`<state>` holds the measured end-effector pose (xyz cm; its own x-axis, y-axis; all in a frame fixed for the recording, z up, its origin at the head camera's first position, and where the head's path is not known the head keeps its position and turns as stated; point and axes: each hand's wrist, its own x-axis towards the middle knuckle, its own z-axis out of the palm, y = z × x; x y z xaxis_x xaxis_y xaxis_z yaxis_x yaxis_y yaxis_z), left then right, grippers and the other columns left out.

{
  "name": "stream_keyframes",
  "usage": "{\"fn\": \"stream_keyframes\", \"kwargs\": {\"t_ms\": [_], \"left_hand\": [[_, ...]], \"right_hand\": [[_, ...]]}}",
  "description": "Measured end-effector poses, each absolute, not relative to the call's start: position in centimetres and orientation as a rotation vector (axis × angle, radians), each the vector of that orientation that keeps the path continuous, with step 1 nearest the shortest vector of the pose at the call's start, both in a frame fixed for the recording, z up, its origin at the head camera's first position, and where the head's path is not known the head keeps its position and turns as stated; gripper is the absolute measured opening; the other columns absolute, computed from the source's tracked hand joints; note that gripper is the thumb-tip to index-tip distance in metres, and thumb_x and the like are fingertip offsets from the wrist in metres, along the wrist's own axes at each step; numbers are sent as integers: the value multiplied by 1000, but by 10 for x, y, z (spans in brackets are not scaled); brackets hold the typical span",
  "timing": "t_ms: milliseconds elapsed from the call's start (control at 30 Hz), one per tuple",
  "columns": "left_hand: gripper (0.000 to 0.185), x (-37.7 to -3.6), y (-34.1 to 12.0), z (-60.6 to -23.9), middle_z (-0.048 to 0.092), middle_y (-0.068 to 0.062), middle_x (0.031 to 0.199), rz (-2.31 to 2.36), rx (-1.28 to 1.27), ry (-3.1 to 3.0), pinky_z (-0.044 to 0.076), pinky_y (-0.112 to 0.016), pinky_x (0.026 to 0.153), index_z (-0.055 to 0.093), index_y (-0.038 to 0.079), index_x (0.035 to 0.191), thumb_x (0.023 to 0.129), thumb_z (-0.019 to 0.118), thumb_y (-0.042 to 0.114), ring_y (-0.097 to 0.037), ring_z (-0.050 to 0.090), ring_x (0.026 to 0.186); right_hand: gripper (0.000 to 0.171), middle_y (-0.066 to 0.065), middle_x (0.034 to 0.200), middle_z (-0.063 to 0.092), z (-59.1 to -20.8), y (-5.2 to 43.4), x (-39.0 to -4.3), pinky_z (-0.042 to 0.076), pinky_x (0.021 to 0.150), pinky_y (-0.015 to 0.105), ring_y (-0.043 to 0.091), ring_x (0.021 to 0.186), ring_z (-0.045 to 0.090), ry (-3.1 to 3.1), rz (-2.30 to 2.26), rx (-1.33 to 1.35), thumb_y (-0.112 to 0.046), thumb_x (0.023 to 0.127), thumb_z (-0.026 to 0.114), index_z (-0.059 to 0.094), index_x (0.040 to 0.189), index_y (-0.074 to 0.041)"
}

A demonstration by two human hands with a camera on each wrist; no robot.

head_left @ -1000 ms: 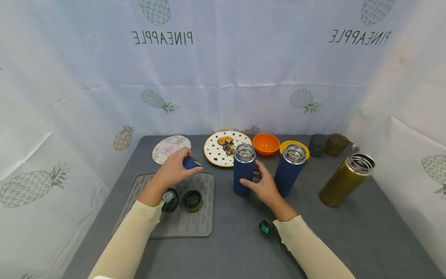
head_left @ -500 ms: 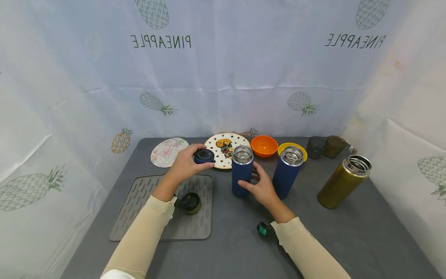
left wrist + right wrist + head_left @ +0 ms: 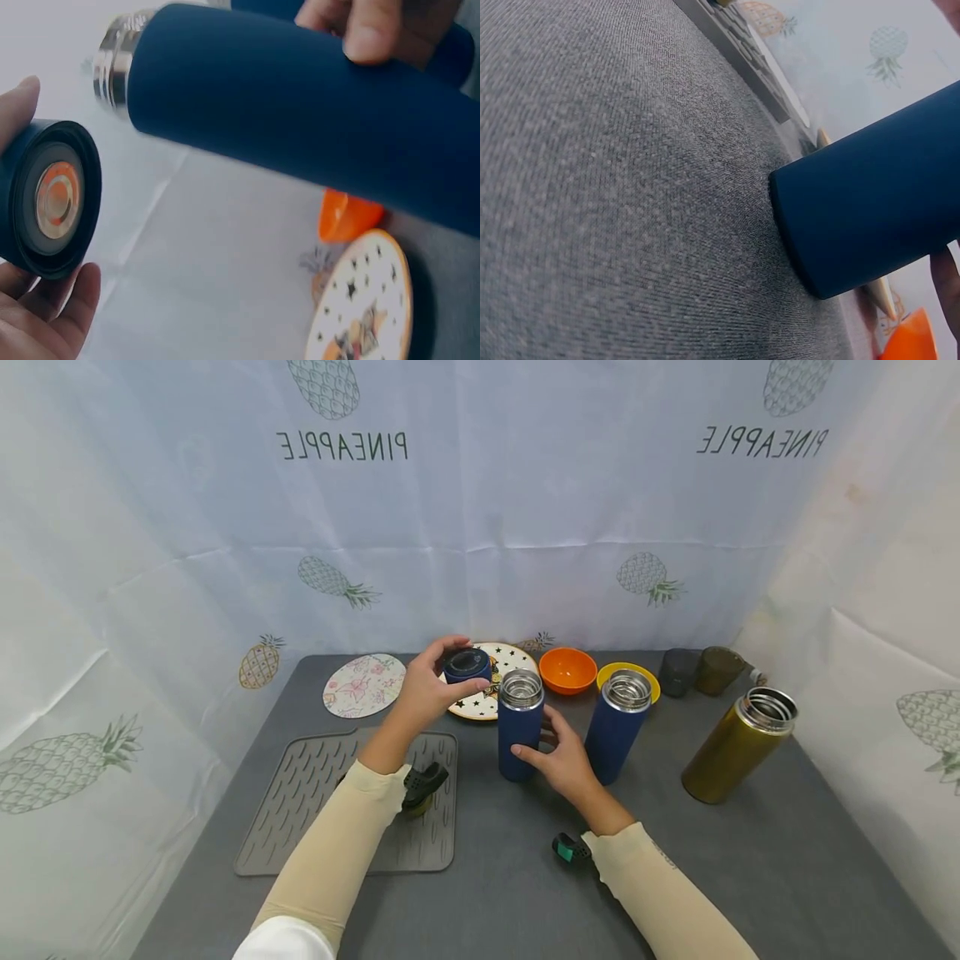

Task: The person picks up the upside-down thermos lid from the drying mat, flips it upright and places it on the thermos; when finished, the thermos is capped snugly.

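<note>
In the head view my left hand (image 3: 431,687) holds a blue bottle lid (image 3: 467,666) between thumb and fingers, raised just left of an uncapped blue bottle's mouth. The left wrist view shows the underside of that lid (image 3: 56,199), with a round disc inside, apart from the steel neck (image 3: 114,64). My right hand (image 3: 564,762) grips this blue bottle (image 3: 519,735) around its body; it stands upright on the table. In the right wrist view the base of the bottle (image 3: 855,202) meets the cloth. A second uncapped blue bottle (image 3: 617,731) stands just right of my right hand.
An uncapped olive bottle (image 3: 735,747) stands at the right. Behind are an orange bowl (image 3: 567,671), a yellow dish (image 3: 654,681), two dark cups (image 3: 678,672), a star plate (image 3: 480,708) and a floral plate (image 3: 363,685). A grey mat (image 3: 277,827) bears an olive lid (image 3: 418,807), partly hidden.
My left hand has carried the blue lid from over the mat rightward and up, beside the bottle's mouth, and the lid has turned level. My right hand keeps its grip on the bottle.
</note>
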<state>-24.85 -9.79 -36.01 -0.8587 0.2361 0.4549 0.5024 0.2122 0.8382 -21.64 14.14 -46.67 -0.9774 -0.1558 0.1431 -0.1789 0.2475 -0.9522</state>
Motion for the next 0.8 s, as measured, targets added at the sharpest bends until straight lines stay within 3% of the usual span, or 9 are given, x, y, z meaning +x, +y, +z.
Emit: {"fn": "stream_keyframes", "kwargs": {"t_ms": [400,600,800], "left_hand": [[61,-251,-62,-351,55,-7,126,-1578,-849,-2229,52,-32,84,57,7,130,77,84,23,-17,57,105],[63,-249,-49,-351,55,-7,125,-1643,-912,-2186,51,-31,88,56,7,131,76,85,16,-16,58,106],[63,-247,-41,-353,55,-4,126,-1613,-910,-2195,51,-31,87,56,8,131,77,85,19,-16,56,106]], "right_hand": [[84,7,139,50,-465,141,-216,40,102,49,29,122,50,-2444,1838,402,-40,80,80,38,147,-11],[81,5,138,50,-468,143,-217,40,102,49,28,122,50,-2430,1839,422,-38,81,80,39,146,-14],[81,5,139,50,-468,143,-218,39,102,50,28,122,50,-2431,1851,439,-40,81,79,39,147,-15]]}}
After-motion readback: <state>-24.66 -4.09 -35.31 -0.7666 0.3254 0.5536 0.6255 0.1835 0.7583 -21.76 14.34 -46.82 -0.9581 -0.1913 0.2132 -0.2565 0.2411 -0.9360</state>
